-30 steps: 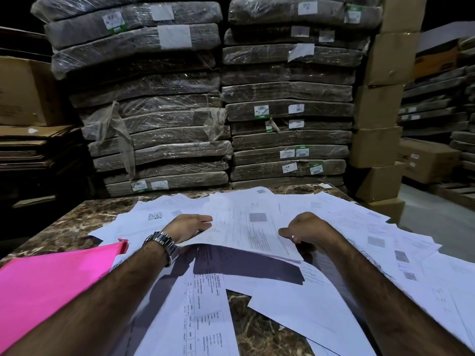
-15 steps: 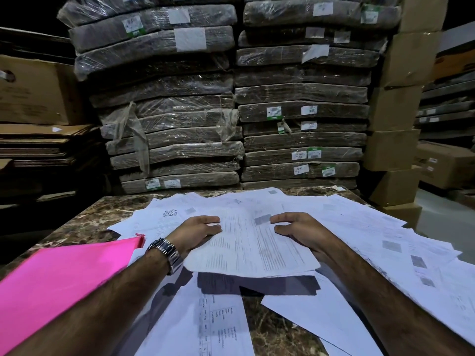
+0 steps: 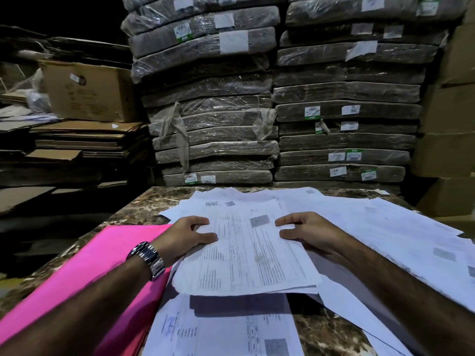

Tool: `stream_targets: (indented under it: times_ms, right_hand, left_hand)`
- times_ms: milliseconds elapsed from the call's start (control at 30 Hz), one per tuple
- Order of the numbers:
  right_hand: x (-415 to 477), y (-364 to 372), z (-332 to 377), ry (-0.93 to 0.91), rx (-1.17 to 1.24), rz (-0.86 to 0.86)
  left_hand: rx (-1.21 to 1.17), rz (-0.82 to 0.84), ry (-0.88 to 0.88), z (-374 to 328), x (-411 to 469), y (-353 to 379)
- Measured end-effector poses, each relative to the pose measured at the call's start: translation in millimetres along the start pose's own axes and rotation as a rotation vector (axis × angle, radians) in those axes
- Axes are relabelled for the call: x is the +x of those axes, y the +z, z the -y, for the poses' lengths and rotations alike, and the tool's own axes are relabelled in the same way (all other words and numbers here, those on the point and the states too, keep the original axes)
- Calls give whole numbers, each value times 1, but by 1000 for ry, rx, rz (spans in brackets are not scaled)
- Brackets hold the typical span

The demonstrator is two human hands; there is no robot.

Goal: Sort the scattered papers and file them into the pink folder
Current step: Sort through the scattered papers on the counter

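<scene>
A small sheaf of printed papers [image 3: 246, 255] is lifted off the brown marble table [image 3: 136, 209], its near edge casting a shadow. My left hand [image 3: 187, 235], with a metal watch on the wrist, grips the sheaf's left edge, thumb on top. My right hand [image 3: 308, 232] grips its right edge the same way. The pink folder [image 3: 84, 276] lies closed on the table at the left, partly under my left forearm. More loose white sheets [image 3: 401, 240] are scattered under and to the right of the sheaf, and one [image 3: 223, 330] lies near me.
Tall stacks of plastic-wrapped flat cardboard bundles [image 3: 213, 111] stand just behind the table. A cardboard box [image 3: 87, 91] on flattened cartons is at the left. Brown boxes [image 3: 452, 191] are piled at the right, past the table's right edge.
Both hands have gathered sheets into one sheaf and raised it toward me. The view has turned to the right, so the folder shows more.
</scene>
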State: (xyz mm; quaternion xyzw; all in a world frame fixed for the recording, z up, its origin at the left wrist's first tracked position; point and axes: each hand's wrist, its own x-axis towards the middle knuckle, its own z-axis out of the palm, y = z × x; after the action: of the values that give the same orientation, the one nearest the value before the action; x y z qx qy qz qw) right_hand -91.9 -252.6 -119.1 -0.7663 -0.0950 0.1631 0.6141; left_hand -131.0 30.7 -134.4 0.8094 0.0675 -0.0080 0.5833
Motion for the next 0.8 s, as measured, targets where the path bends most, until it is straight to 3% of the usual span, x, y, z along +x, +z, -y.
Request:
stream_targets:
  times_ms: [233,367,800]
  right_hand:
    - [-23,34,-17,-30,-125,50]
    - [-31,44,-27,-70,-254,45]
    - [-35,58,-35,-64,-402,-13]
  left_hand:
    - [327,-30,6,14,-54,-21]
    - [245,43,-47,25,-68,-27]
    - [381,29,-14,19,-80,-20]
